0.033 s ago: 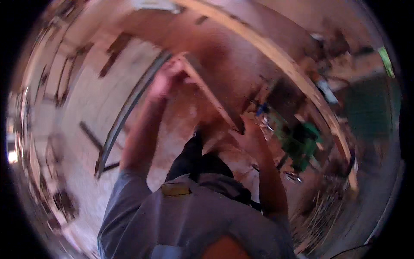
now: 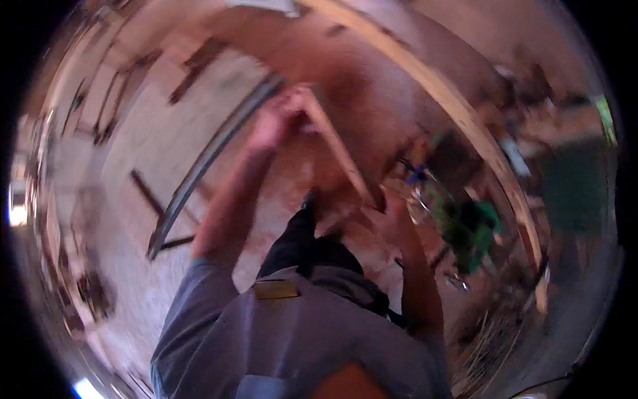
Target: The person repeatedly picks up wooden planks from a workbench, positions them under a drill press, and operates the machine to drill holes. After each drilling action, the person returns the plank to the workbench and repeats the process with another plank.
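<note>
A narrow wooden strip (image 2: 340,149) slants from upper left to lower right in front of me. My left hand (image 2: 286,113) is closed around its far end, though motion smears the fingers. At the near end, my right hand (image 2: 391,216) grips the strip with the thumb pointing inward. Just left of my left hand, a long grey bar on legs (image 2: 209,156) runs down toward the lower left; I cannot tell whether the hand touches it.
A long pale wooden beam (image 2: 425,76) curves across the far side and down the right. Green equipment (image 2: 468,229) stands right of my right hand, with thin sticks (image 2: 492,346) heaped nearer. A dark wooden piece (image 2: 198,70) lies far left.
The view has swung slightly, and most of the surroundings appear shifted to the right. Both hands and the wooden strip sit a little farther right in the picture, with the same grip.
</note>
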